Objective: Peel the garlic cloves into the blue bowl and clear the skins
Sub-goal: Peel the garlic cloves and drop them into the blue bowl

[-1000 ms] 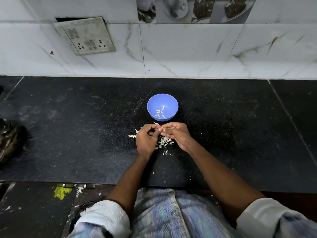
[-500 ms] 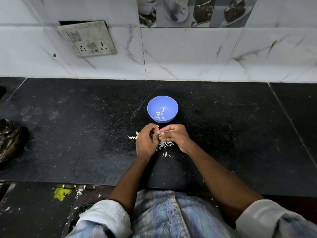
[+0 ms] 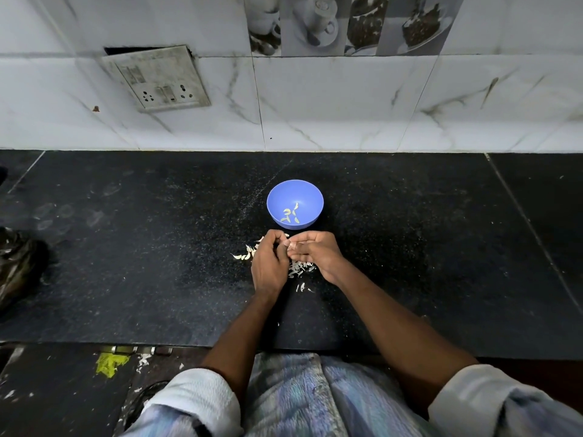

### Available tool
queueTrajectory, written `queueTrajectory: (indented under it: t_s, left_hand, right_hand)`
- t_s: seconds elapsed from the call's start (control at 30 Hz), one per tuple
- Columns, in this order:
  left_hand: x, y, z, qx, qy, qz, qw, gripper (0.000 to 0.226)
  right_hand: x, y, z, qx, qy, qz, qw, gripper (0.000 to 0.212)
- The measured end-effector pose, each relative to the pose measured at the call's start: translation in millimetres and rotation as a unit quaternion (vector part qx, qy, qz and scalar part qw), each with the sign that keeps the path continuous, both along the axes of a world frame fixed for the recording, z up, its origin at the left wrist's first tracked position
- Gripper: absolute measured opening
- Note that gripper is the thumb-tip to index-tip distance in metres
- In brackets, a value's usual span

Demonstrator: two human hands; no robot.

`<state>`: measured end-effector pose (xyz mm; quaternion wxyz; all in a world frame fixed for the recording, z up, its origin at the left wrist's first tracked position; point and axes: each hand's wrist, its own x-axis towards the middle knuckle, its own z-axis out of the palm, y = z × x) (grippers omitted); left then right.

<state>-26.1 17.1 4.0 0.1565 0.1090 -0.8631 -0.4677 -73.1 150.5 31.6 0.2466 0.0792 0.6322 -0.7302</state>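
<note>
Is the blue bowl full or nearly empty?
Nearly empty. The bowl stands upright on the counter with only a few small cloves at its bottom; most of its blue inside shows.

One round blue plastic bowl (image 3: 295, 204) stood on the black speckled stone surface (image 3: 126, 263), holding about five pale peeled garlic cloves (image 3: 290, 215). Two bare hands were visible. The scattered white papery garlic skins (image 3: 298, 268) were too many to count.
</note>
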Motion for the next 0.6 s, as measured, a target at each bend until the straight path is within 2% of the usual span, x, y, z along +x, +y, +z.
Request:
queueTrajectory:
  t_s: [0.13, 0.27, 0.47, 0.6]
  left_hand:
    - [-0.1, -4.5, -0.8, 0.014, 0.021, -0.028, 0.999, 0.011]
    - [0.4, -5.3, 1.5, -0.01, 0.027, -0.053, 0.998, 0.017]
    - [1.7, -9.0, -2.5, -0.009, 0.027, -0.068, 0.997, 0.015]
    - [2.7, -7.0, -3.4, 0.043, 0.013, -0.071, 0.996, 0.016]
  right_hand:
    - [0.0, -2.9, -3.8, -0.052, -0.038, -0.016, 0.998, 0.016]
    - [0.4, -6.2, -6.4, -0.094, -0.081, -0.046, 0.991, 0.011]
    - [-4.0, -7.6, -8.3, -0.131, -0.148, -0.081, 0.977, 0.015]
    - [-7.7, -4.6, -9.0, -0.157, -0.157, -0.101, 0.97, 0.02]
